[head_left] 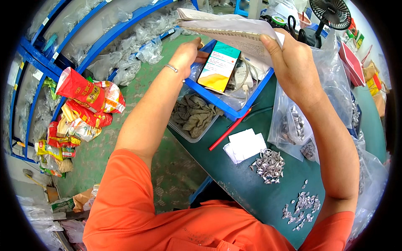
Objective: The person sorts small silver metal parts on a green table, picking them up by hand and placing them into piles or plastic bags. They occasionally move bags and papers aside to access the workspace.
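Note:
My right hand (293, 62) is closed on a bundle of printed papers (238, 31), thumb on top, raised above the far part of a blue tray (245, 113). My left hand (188, 54) is at the tray's left side, thumb and fingers apart, its fingertips beside the edge of a smartphone (219, 67). The phone lies tilted in the tray with its screen lit. Beside it are a coiled pale cable (250, 79), a white charger (242, 77) and clear plastic. The papers hide the tray's far end.
Below the tray stand a clear box of grey cloth (194, 115), a red pencil (230, 129), white paper slips (245, 145) and piles of small metal parts (269, 166) (302, 209). Plastic bags (293, 125) lie rightward; a black fan (331, 14) stands behind. Blue shelves (79, 62) line the left.

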Action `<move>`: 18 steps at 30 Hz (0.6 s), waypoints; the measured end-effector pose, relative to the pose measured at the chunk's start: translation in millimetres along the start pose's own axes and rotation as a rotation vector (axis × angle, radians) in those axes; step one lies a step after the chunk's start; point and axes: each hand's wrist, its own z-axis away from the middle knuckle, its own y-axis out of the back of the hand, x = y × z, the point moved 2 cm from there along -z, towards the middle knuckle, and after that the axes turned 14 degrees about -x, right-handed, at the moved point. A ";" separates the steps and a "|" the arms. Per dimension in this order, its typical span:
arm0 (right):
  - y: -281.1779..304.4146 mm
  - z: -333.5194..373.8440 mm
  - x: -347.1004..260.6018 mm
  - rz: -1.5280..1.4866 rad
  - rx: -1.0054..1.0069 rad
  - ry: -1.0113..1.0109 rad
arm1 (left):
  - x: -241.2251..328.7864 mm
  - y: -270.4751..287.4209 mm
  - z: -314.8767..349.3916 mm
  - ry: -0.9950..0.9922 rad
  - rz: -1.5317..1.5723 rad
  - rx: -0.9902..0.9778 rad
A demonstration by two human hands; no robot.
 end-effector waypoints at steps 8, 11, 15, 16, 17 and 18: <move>-4.2 1.1 4.0 -0.010 0.009 0.025 | 3.6 -2.0 6.2 -0.005 0.007 0.001; -4.4 1.1 1.8 -0.014 -0.019 -0.045 | 4.4 -2.9 6.9 -0.002 0.023 -0.002; -5.3 1.3 3.0 -0.026 -0.012 -0.022 | 1.2 1.4 4.1 -0.045 0.041 -0.035; -5.4 1.2 2.5 -0.029 -0.017 -0.026 | 0.5 3.8 3.8 -0.062 0.046 -0.048; -5.5 1.1 1.9 -0.032 -0.022 -0.029 | -0.4 6.1 4.5 -0.071 0.089 -0.044; -5.4 1.2 1.8 -0.036 -0.016 -0.025 | 1.0 5.5 7.6 -0.080 0.133 -0.044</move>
